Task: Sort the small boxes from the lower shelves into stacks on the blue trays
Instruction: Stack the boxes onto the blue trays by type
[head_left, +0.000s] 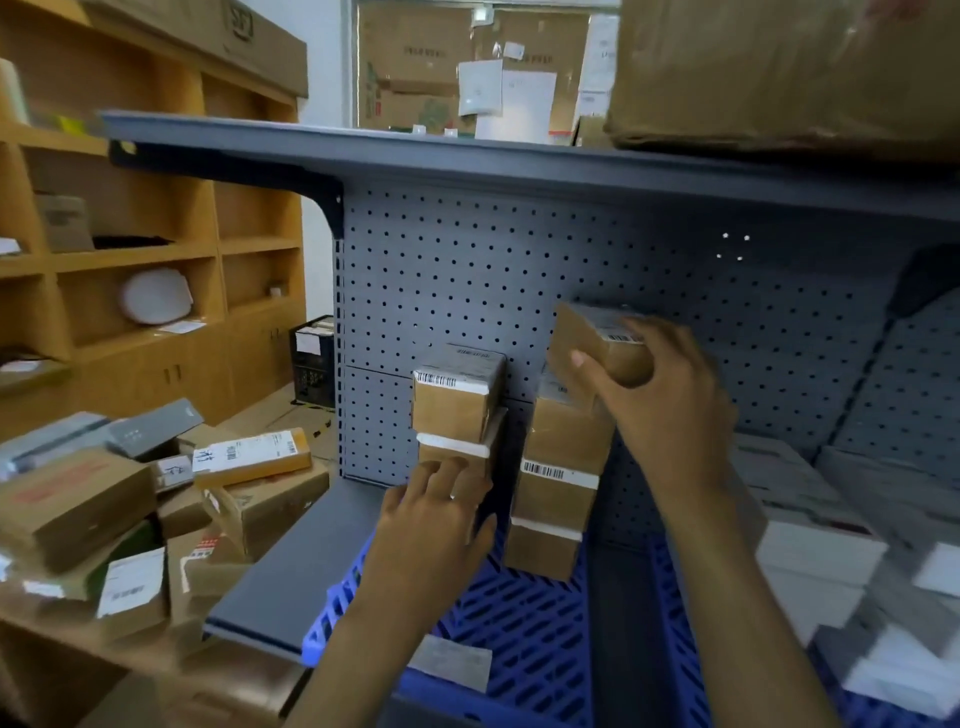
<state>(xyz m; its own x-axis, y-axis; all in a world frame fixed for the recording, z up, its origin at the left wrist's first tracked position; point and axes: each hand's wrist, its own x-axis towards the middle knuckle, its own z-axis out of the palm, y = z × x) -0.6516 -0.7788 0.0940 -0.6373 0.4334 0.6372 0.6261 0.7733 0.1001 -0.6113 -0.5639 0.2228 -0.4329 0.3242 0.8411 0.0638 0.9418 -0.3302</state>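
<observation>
Right hand (670, 395) round small box (597, 343) — above stack (561, 467)

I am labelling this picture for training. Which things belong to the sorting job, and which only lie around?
Job: held box in right hand; left hand on left stack; right stack; blue tray.
Lying about: carton pile at left; white boxes at right; top carton.

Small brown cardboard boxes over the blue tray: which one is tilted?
The small brown cardboard box gripped in the right hand, tilted at the top of the taller stack. The others sit level, stacked on the blue plastic tray.
</observation>
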